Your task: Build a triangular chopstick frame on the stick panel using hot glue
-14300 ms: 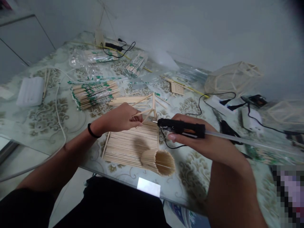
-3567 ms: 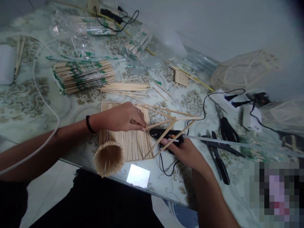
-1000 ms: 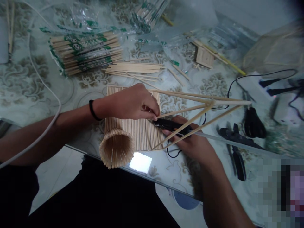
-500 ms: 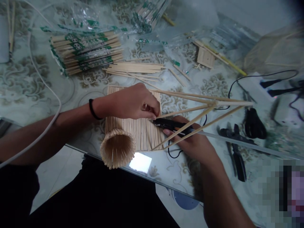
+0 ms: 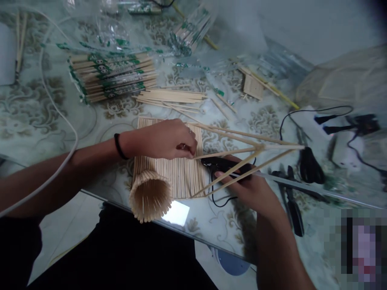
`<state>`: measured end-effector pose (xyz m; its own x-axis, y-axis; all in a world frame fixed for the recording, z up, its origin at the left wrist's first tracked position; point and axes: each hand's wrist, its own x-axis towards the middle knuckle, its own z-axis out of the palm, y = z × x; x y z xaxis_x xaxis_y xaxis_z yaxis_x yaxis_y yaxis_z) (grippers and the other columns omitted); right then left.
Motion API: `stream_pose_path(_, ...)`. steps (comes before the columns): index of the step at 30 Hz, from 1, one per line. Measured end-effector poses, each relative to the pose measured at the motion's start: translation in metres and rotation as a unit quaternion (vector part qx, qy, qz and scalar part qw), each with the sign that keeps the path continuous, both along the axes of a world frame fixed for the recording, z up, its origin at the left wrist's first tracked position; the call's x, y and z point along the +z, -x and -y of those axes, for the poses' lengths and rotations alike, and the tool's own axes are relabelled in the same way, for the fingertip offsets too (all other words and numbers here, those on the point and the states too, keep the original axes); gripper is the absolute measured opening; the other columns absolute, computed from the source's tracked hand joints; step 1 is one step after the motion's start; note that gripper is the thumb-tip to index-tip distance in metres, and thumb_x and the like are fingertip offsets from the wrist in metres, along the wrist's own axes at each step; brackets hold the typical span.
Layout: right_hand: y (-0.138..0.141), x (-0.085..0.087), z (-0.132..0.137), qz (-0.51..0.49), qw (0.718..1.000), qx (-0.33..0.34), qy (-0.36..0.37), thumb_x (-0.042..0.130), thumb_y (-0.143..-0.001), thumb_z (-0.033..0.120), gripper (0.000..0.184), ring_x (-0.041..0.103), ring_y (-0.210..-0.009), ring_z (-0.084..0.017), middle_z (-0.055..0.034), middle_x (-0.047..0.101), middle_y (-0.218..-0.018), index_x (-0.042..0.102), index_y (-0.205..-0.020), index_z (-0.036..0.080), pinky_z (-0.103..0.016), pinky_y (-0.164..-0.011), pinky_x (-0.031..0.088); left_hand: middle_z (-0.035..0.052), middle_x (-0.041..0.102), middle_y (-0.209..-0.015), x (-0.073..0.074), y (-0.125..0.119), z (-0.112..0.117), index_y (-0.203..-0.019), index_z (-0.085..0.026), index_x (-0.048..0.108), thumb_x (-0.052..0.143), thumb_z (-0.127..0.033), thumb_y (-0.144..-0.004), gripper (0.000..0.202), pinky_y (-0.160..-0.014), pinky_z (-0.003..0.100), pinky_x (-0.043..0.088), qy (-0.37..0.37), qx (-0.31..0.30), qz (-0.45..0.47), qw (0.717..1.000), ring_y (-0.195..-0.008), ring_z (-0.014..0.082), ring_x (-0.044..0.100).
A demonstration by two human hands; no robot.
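My left hand (image 5: 171,139) is closed in a pinch at the end of a thin wooden stick, over a flat mat of sticks (image 5: 181,177) glued side by side. That stick belongs to a pointed stick frame (image 5: 260,148) which spreads out from a tip at the right. My right hand (image 5: 244,183) is wrapped round a black hot glue gun (image 5: 223,165), partly hidden behind the frame's sticks. Its nozzle is just right of my left fingertips. A round cup of sticks (image 5: 149,197) stands at the mat's near left corner, its opening towards me.
Loose sticks (image 5: 172,96) and a wrapped bundle of chopsticks (image 5: 115,74) lie behind the mat. A white cable (image 5: 65,117) crosses my left forearm. Pliers-like black tools (image 5: 292,201), cords and a power strip (image 5: 311,125) are at right. The glass table's edge (image 5: 181,229) runs near my lap.
The glue gun's nozzle has drawn back a little to the right from my left fingertips. My left hand stays pinched at the stick end. The whole view has shifted slightly.
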<state>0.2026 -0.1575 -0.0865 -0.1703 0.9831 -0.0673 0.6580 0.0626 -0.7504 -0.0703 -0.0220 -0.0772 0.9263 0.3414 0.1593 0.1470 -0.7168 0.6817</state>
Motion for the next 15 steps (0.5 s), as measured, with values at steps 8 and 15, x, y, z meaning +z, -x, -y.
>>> stream_pose_path(8,-0.034,0.025,0.028,0.106,0.989,-0.102,-0.017,0.066,-0.094,0.053,0.033,0.075,-0.078,-0.025,-0.0052,0.08,-0.086,0.077,-0.095,0.022,-0.034,-0.067,0.063,0.003,0.082,-0.09,0.008,0.004,0.001,-0.094,-0.018,0.082,0.068,-0.027,-0.099,0.017,-0.074,0.023,0.045,-0.005,0.007,0.041,0.999,-0.077,0.0126,0.071)
stream_pose_path(15,-0.069,0.057,0.084,0.19,0.962,-0.18,-0.082,0.068,-0.089,0.063,0.04,0.078,-0.099,-0.039,-0.0089,0.083,-0.103,0.08,-0.105,0.028,-0.056,-0.082,0.067,0.0021,0.08,-0.083,0.031,0.012,0.003,-0.09,-0.018,0.082,0.065,-0.028,-0.1,0.022,-0.07,0.022,0.045,0.014,0.023,0.098,0.995,-0.068,0.0095,0.067)
